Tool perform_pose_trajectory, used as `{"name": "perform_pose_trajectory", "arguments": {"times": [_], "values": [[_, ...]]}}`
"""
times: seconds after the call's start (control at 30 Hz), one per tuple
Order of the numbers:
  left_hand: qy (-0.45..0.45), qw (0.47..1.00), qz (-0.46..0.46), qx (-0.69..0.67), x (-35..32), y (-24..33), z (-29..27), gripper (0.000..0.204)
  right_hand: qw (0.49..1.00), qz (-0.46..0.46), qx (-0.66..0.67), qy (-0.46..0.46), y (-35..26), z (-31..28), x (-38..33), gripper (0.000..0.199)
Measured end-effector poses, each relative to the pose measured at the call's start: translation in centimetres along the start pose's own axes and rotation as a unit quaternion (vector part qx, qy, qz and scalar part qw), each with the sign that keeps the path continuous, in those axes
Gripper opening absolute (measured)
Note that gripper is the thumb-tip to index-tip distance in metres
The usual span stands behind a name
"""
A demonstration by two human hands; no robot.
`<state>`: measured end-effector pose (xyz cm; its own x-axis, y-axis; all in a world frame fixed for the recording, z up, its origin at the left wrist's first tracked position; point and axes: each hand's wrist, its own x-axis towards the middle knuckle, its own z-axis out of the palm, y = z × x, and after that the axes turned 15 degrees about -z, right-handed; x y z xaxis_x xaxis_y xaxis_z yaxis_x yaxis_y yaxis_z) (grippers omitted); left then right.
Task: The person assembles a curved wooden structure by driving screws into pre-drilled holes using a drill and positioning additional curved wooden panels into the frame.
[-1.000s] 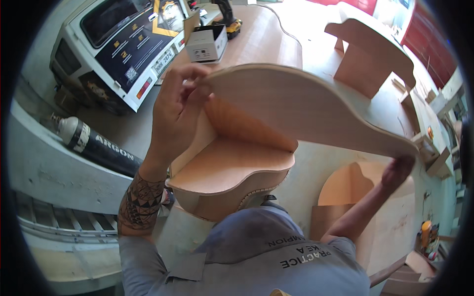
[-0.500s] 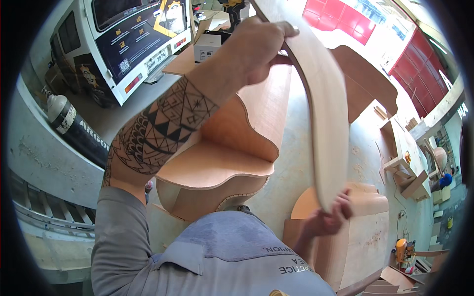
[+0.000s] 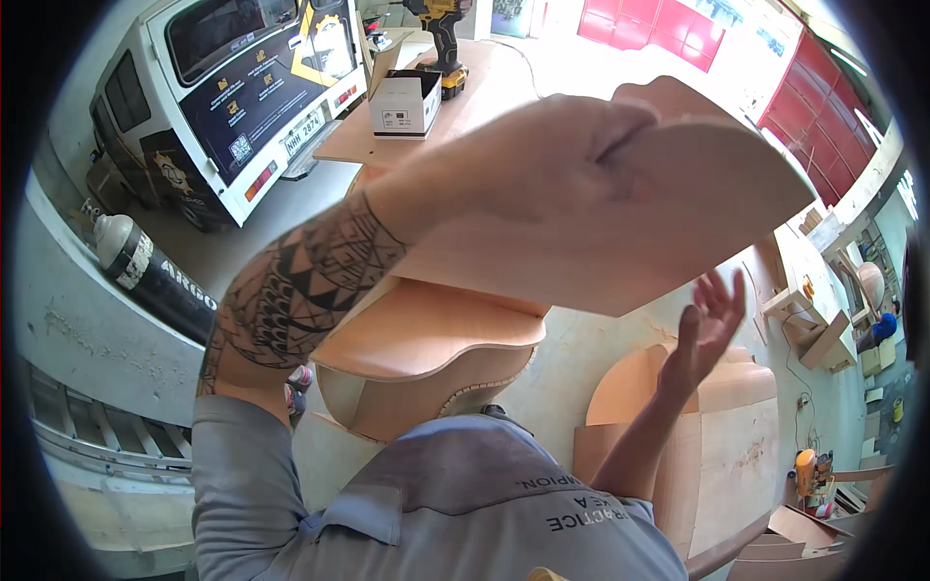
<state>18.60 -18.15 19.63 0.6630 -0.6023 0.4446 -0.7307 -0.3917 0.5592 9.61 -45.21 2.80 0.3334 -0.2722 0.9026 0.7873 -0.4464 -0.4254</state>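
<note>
A light curved plywood panel point(image 3: 581, 261) is held up in front of me, its broad face toward me and its rounded end to the right. My left hand point(image 3: 572, 145) is closed on its upper edge, the arm stretched across; some fingers are hidden. Just below the panel's lower right edge, my right hand point(image 3: 707, 329) has its fingers spread and holds nothing. Beneath the panel stands a wavy-edged plywood piece point(image 3: 426, 329) with curved sides, partly covered by the panel.
A second curved plywood piece point(image 3: 731, 455) stands at the lower right. Ahead, a tabletop point(image 3: 484, 82) carries a white box point(image 3: 402, 108) and a cordless drill point(image 3: 442, 44). A van point(image 3: 262, 107) and a gas cylinder point(image 3: 145, 266) are at left; a wooden bench point(image 3: 809, 281) is at right.
The panel has turned from nearly edge-on and upright to broad face toward me, leaning right. My right hand has let go of its lower end and opened; my left hand has moved slightly right and down.
</note>
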Motion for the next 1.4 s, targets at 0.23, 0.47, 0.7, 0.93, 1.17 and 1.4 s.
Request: {"name": "perform_pose_trajectory", "arguments": {"times": [0.23,0.47,0.7,0.93,1.17,1.4], "values": [[-0.048,0.997,-0.052,-0.038,-1.9,-2.3,2.0,0.037,0.967,0.154,0.202,0.021,5.6,3.6,-3.9,0.043],[0.015,0.990,-0.121,0.066,-4.8,-1.7,-2.4,0.041,0.925,0.158,0.331,0.094,10.7,2.6,-6.1,0.037],[0.103,0.939,-0.120,0.305,-10.8,-4.5,-9.2,0.073,0.822,0.243,0.462,0.230,12.5,5.2,-10.5,0.056],[0.199,0.943,-0.254,-0.084,-11.5,-6.7,-8.1,0.059,0.761,0.322,0.522,0.214,9.6,12.8,-14.2,0.060],[0.140,0.954,-0.263,0.022,-11.3,-5.2,-8.5,0.041,0.802,0.562,0.174,0.102,12.3,11.1,-19.0,0.095],[0.111,0.969,-0.208,0.075,-10.5,-6.2,-8.0,0.033,0.904,0.405,-0.119,-0.065,11.2,8.3,-17.3,0.102]]}}
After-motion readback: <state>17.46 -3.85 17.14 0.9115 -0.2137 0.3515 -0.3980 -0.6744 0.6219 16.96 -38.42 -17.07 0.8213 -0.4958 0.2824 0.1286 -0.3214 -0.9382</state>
